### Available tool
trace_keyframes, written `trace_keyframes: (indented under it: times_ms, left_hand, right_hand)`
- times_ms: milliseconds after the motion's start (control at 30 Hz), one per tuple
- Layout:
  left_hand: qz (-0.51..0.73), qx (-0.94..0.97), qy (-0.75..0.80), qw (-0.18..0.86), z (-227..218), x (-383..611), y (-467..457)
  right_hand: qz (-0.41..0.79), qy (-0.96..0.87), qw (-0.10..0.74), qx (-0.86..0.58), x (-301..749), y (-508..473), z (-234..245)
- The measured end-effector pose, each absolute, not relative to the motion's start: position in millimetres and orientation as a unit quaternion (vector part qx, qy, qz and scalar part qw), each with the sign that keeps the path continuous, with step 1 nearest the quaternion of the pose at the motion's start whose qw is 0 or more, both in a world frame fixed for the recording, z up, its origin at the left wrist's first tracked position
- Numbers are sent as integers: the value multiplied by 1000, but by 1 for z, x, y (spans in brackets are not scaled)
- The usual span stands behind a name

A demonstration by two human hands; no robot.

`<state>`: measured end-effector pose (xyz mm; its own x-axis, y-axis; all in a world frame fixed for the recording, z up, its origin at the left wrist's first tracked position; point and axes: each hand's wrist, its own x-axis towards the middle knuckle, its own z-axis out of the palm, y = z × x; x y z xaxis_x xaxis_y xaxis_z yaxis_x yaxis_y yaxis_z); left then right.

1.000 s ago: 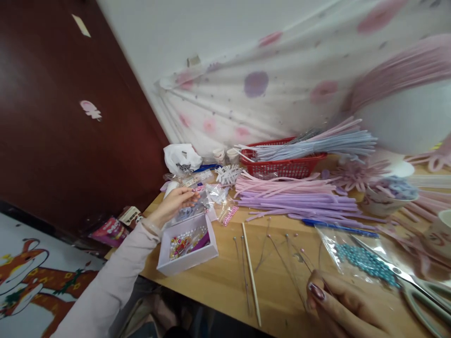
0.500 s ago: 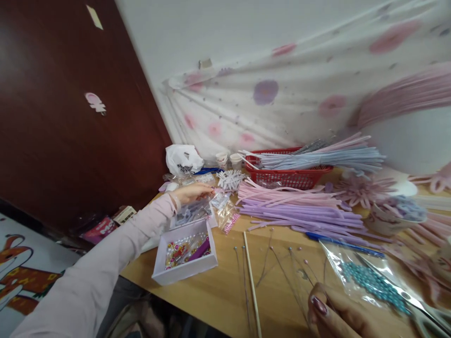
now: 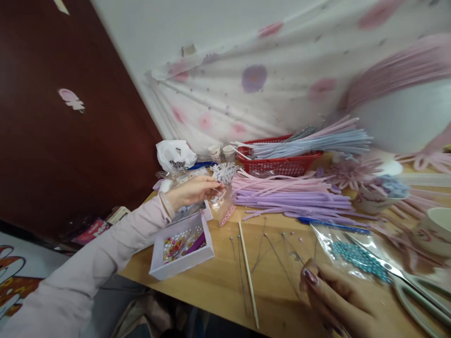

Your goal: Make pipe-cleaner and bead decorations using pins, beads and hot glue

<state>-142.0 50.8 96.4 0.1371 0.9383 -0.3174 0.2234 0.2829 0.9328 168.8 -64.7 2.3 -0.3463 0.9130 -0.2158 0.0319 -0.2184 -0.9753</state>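
My left hand (image 3: 195,191) reaches over the back boxes, thumb and fingers pressed together. Whatever it may pinch is too small to make out. Just below its fingertips lies a clear bag of pink beads (image 3: 227,215). A white box (image 3: 181,268) with mixed beads and a purple tool stands nearer me. At the front right, my right hand (image 3: 336,298) is closed in a pinch on a thin wire (image 3: 298,256). Several bead-tipped wires (image 3: 278,249) and a pale wooden stick (image 3: 248,277) lie to its left on the table.
Pink and purple pipe cleaners (image 3: 292,199) spread across the middle, before a red basket (image 3: 282,165). Scissors (image 3: 394,272) lie over a bag of teal beads (image 3: 359,258) at right, near a blue pen (image 3: 334,225). Paper cups (image 3: 437,232) and a white plastic bag (image 3: 175,155) stand around.
My left hand has risen a little and shifted right from the back box toward the bag of pink beads. The view has turned slightly right; my right hand keeps its pinch.
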Motion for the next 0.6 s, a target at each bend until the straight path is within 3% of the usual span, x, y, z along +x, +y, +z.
trace_keyframes:
  times_ms: [167,333,500,600]
  left_hand:
    - [227,675,539,450,111,-97,45]
    - [127,789,495,340,113,-69,41]
    - [119,820,467,310,118,-57,40]
    - [142,784,480,367,117,-58,39]
  right_hand:
    - [658,-501,427,-366,170,-40,20]
    - [566,-551,477,-386,153,-1,43]
    - [609,-563,441,-342,125,44,48]
    - [643,-544,436,-318,114,61,40]
